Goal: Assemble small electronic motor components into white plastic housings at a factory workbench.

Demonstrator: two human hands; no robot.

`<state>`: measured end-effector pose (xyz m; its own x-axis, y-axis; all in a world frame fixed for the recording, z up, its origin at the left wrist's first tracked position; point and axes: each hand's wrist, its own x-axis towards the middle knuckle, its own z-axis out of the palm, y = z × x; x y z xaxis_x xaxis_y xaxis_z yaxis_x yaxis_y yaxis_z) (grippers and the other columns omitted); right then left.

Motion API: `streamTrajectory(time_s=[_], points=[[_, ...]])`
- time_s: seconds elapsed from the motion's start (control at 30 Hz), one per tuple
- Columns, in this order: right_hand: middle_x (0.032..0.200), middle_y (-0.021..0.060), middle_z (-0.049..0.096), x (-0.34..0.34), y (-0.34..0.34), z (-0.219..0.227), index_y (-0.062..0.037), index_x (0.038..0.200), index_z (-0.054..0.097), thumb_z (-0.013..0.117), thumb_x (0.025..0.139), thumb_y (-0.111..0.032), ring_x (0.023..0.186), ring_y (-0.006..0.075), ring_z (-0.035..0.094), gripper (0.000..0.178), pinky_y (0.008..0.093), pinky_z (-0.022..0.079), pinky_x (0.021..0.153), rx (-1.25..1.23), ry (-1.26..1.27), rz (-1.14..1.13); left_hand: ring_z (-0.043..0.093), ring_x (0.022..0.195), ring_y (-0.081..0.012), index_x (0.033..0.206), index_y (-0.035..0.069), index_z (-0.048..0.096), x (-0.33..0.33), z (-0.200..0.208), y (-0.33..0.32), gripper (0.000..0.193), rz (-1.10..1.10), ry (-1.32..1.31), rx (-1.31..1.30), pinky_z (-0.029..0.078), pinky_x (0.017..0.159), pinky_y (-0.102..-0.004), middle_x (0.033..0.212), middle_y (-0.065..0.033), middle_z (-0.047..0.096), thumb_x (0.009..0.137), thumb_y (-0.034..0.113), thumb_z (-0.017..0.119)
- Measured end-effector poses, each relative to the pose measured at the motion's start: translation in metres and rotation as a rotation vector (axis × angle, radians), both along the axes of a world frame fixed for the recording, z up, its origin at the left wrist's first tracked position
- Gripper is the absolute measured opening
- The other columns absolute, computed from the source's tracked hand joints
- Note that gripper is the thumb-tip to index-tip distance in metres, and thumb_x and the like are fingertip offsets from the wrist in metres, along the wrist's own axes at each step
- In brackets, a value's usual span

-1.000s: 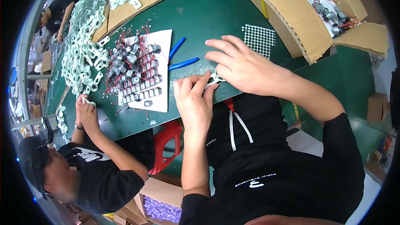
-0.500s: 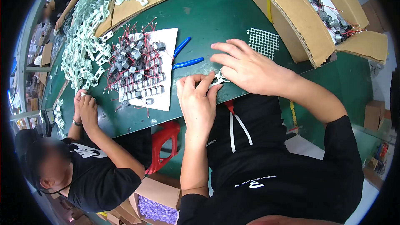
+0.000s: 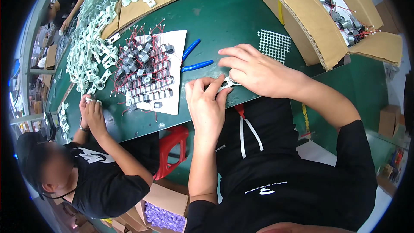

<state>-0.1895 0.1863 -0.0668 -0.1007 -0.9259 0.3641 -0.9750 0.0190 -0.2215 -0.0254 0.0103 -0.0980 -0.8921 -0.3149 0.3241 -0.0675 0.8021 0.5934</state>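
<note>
My left hand (image 3: 206, 103) pinches a small pale green plastic part (image 3: 226, 84) between thumb and fingers, just above the table's near edge. It has a flat arm and a ring-shaped end. My right hand (image 3: 256, 71) is at that ring end, its lower fingers bent onto it and its other fingers stretched out to the left. The right thumb is hidden. Beyond my left hand lies a pair of blue handles (image 3: 195, 58), seemingly of pliers or cutters. A sheet of round black dots (image 3: 274, 45) lies past my right hand.
Small motors with red wires (image 3: 144, 67) lie heaped and in rows on a white board (image 3: 177, 73). Pale green parts (image 3: 88, 51) are piled beyond. A cardboard box (image 3: 297, 21) of motors stands at right. A co-worker (image 3: 103, 168) handles a pale part at left, near a red stool (image 3: 172, 151).
The view has shifted slightly, moving the whole scene a little to the right. My hands stay on the plastic part, which shows slightly more between them.
</note>
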Motion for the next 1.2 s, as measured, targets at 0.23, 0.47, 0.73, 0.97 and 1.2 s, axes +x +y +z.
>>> streamTrajectory(time_s=[0.23,0.47,0.73,0.97,1.2], points=[[0.146,0.0203,0.073,0.007,-0.007,-0.002,0.0052,0.114,0.077,0.075,0.099,-0.011,0.153,0.0416,0.06,0.022,0.0528,0.051,0.128,0.032,0.049,-0.039,0.065,0.111,-0.0333,0.127,0.008,0.091,-0.002,0.0,0.001,0.041,0.004,-0.015,0.005,0.056,0.102,-0.0458,0.113,-0.009,0.076,0.088,0.012,0.099],[0.152,0.0149,0.068,0.001,0.006,0.004,-0.0034,0.12,0.077,0.088,0.099,-0.011,0.161,0.0414,0.053,0.024,0.0549,0.05,0.129,0.005,-0.29,-0.08,0.065,0.11,-0.0333,0.129,0.008,0.091,0.0,-0.002,0.0,0.041,0.0,-0.005,0.005,0.056,0.101,-0.0462,0.111,-0.009,0.076,0.089,0.013,0.099],[0.158,0.0193,0.064,-0.015,0.043,-0.007,-0.0044,0.126,0.08,0.087,0.1,-0.017,0.162,0.0463,0.049,0.029,0.0569,0.047,0.132,0.041,-0.273,-0.277,0.065,0.11,-0.0323,0.129,0.008,0.092,0.0,0.002,0.001,0.042,-0.001,-0.015,0.011,0.056,0.101,-0.0452,0.112,-0.0084,0.076,0.089,0.013,0.099],[0.16,0.0166,0.063,-0.009,0.04,-0.009,-0.0053,0.12,0.077,0.093,0.094,-0.011,0.167,0.0469,0.044,0.03,0.0589,0.045,0.134,0.077,-0.302,-0.247,0.065,0.11,-0.0325,0.129,0.008,0.091,0.001,0.001,0.003,0.041,0.008,-0.003,0.0,0.056,0.101,-0.0452,0.112,-0.0082,0.076,0.089,0.013,0.099],[0.154,0.0186,0.068,0.008,0.028,0.018,0.0006,0.105,0.074,0.079,0.096,-0.009,0.167,0.0465,0.047,0.014,0.0616,0.044,0.136,0.09,0.115,-0.346,0.065,0.108,-0.0341,0.125,0.008,0.092,0.002,0.018,0.016,0.041,0.018,-0.008,-0.095,0.057,0.099,-0.0466,0.108,-0.0107,0.074,0.085,0.011,0.1]])
